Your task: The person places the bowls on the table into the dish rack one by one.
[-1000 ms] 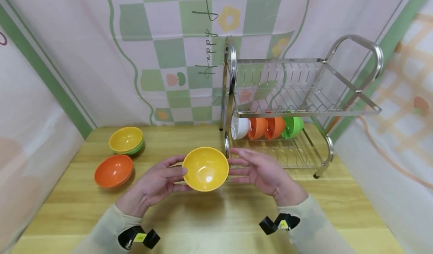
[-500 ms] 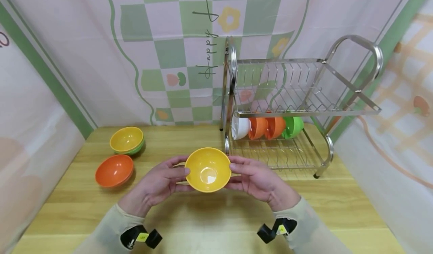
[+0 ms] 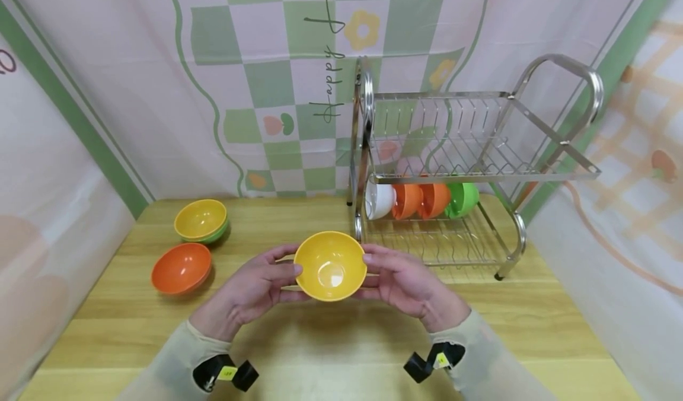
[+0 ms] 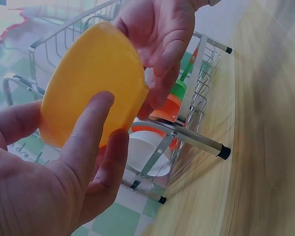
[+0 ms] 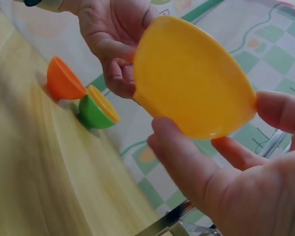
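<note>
Front-left of the rack [image 3: 485, 179], your left hand [image 3: 253, 288] and right hand [image 3: 409, 283] grip opposite sides of one yellow bowl [image 3: 331, 266].

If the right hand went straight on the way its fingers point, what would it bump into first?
The yellow bowl the right hand is holding; beyond that, probably the left hand gripping the opposite side, though depth is hard to judge.
</note>
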Demonstrator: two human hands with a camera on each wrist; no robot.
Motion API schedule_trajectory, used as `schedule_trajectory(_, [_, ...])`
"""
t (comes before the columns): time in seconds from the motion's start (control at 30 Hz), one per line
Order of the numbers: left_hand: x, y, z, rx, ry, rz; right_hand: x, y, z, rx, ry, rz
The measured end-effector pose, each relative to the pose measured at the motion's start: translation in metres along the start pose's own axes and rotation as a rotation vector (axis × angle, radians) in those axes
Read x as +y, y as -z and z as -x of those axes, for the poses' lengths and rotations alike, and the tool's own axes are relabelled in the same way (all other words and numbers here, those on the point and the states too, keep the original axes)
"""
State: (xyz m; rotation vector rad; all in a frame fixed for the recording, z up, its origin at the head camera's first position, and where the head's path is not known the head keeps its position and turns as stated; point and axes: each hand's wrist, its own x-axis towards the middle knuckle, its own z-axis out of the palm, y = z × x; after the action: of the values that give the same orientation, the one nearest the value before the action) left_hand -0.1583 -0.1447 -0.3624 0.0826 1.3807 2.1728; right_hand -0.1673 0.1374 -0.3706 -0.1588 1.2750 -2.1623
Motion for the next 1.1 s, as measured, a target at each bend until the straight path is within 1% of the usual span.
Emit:
schedule_trajectory(0.17, [0.001,-0.001,0.0,0.006,0.007,0.018,0.001,0.0,-0.002,-0.006,0.029,-0.023])
schedule_trajectory(0.8, [0.0,-0.01,-0.008,-0.003,0.019,0.075,0.002,0.002,0.002,0.059,0.087,-0.059])
schedule_trajectory(0.9, [-0.002,-0.01,-0.011,-0.014,0.019,0.062,0.002,0.004,0.002,0.074,0.096,-0.054])
schedule_trajectory(1.03, [-0.003,-0.012,-0.015,-0.054,0.009,0.033,-0.001,0.01,0.006,0.107,0.109,-0.042])
schedule_trajectory(1.1, [-0.003,-0.012,-0.016,-0.07,0.003,0.028,-0.004,0.014,0.009,0.106,0.12,-0.035])
